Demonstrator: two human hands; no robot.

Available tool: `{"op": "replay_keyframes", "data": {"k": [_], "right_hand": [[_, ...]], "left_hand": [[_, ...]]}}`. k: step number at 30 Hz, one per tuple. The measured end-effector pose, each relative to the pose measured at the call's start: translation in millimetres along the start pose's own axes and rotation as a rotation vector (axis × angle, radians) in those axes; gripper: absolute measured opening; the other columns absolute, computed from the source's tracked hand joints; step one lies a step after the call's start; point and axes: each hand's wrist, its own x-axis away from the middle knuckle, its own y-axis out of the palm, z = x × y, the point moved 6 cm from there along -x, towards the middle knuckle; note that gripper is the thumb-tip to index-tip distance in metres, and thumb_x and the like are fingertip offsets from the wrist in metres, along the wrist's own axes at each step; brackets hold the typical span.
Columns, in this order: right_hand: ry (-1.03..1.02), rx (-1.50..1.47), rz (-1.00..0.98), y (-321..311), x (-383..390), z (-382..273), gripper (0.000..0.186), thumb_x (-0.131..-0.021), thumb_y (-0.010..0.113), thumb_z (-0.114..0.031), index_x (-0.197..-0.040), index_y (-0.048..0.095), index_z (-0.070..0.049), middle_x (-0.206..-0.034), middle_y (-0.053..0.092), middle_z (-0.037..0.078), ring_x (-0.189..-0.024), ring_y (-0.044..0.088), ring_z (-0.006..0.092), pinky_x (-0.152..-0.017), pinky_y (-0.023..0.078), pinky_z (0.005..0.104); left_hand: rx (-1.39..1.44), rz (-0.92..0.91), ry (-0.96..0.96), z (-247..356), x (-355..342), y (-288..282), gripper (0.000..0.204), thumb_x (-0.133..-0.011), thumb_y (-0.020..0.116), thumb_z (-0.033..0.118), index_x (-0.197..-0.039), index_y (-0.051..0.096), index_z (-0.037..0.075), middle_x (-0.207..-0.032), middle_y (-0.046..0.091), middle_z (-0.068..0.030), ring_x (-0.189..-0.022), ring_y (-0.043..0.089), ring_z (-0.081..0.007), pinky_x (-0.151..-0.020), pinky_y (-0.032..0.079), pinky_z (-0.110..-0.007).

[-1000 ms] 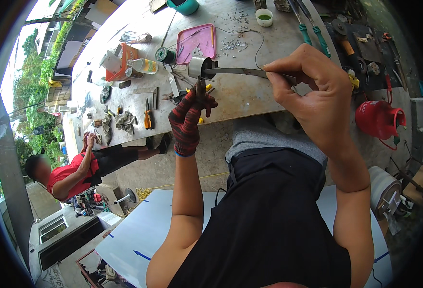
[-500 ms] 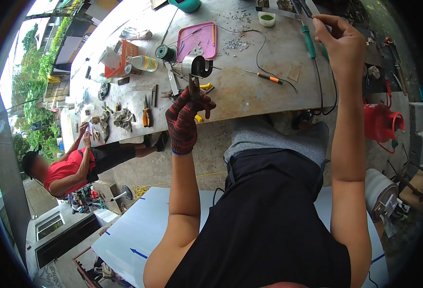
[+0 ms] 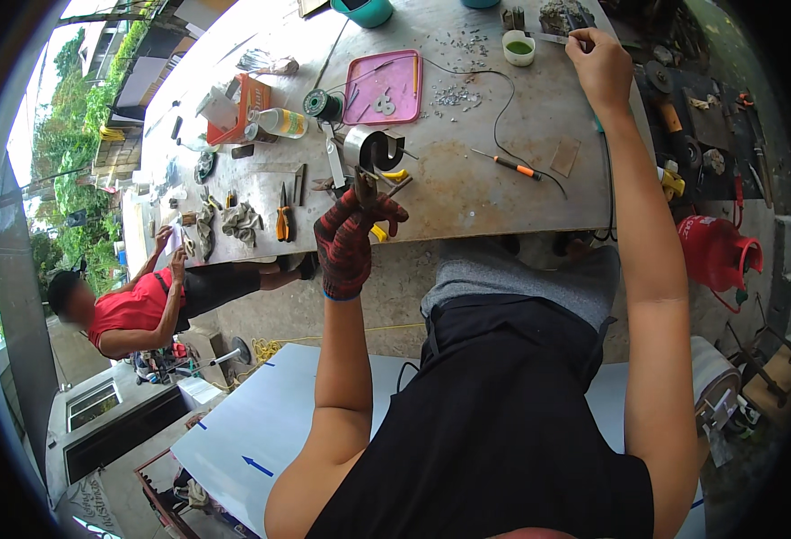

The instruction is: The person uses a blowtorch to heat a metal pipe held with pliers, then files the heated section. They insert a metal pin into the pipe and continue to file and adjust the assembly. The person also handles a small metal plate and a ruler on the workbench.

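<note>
Silvery cylinder [image 3: 360,145], shiny, hollow, dark inside

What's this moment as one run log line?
left hand: gloved, holding metal cylinder with dark tool | right hand: bare, near white cup, grip unclear

The person wears a plain black sleeveless top [image 3: 494,422] with wide-cut armholes, a heathered grey cloth lower garment [image 3: 526,283], and, on the left hand [image 3: 346,235], a knitted red-and-black patterned fabric glove [image 3: 343,260] edged in blue at the cuff [image 3: 342,296], the right hand [image 3: 600,72] being bare.
</note>
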Motion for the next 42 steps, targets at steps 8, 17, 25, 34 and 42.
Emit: {"op": "replay_keyframes", "data": {"k": [8, 17, 25, 34, 42], "right_hand": [[0.002, 0.089, -0.012, 31, -8, 7, 0.016, -0.083, 0.07, -0.025, -0.09, 0.076, -0.011, -0.091, 0.072, 0.01, -0.084, 0.07, 0.0315, -0.074, 0.055, 0.0429], [0.044, 0.026, -0.131, 73, -3, 23, 0.02, -0.083, 0.07, -0.027, -0.089, 0.073, -0.009, -0.087, 0.071, 0.01, -0.083, 0.069, 0.0306, -0.071, 0.053, 0.0428], [-0.016, 0.184, 0.127, 1, 18, 86, 0.028, -0.087, 0.073, -0.029, -0.104, 0.071, -0.006, -0.096, 0.068, 0.013, -0.099, 0.062, 0.034, -0.09, 0.048, 0.0428], [0.228, 0.284, -0.215, 21, 58, 183, 0.047, -0.084, 0.074, -0.023, -0.125, 0.061, -0.003, -0.121, 0.063, 0.021, -0.113, 0.059, 0.0402, -0.098, 0.047, 0.0453], [0.048, 0.187, -0.097, -41, 58, 113, 0.031, -0.095, 0.062, -0.018, -0.123, 0.062, -0.005, -0.111, 0.065, 0.018, -0.101, 0.064, 0.0393, -0.086, 0.051, 0.0464]], "left_hand": [[-0.088, 0.05, -0.056, -6, -10, -1, 0.037, -0.096, 0.061, 0.021, -0.123, 0.063, -0.005, -0.1, 0.072, -0.0194, -0.09, 0.071, -0.0346, -0.071, 0.054, -0.042], [-0.14, 0.023, -0.07, -14, -15, 0, 0.044, -0.097, 0.059, 0.026, -0.131, 0.057, -0.002, -0.103, 0.07, -0.0191, -0.09, 0.07, -0.0337, -0.071, 0.054, -0.043], [-0.096, 0.067, -0.066, -12, -10, -5, 0.044, -0.097, 0.059, 0.021, -0.133, 0.057, -0.004, -0.102, 0.07, -0.0193, -0.088, 0.07, -0.0318, -0.072, 0.054, -0.041], [-0.075, 0.059, -0.068, -13, -8, -8, 0.046, -0.096, 0.061, 0.025, -0.133, 0.057, -0.003, -0.104, 0.07, -0.0187, -0.09, 0.07, -0.0332, -0.07, 0.055, -0.042], [-0.059, 0.083, -0.06, -7, -4, -13, 0.047, -0.096, 0.063, 0.026, -0.132, 0.058, -0.003, -0.102, 0.07, -0.0179, -0.083, 0.07, -0.0299, -0.072, 0.057, -0.041]]}}
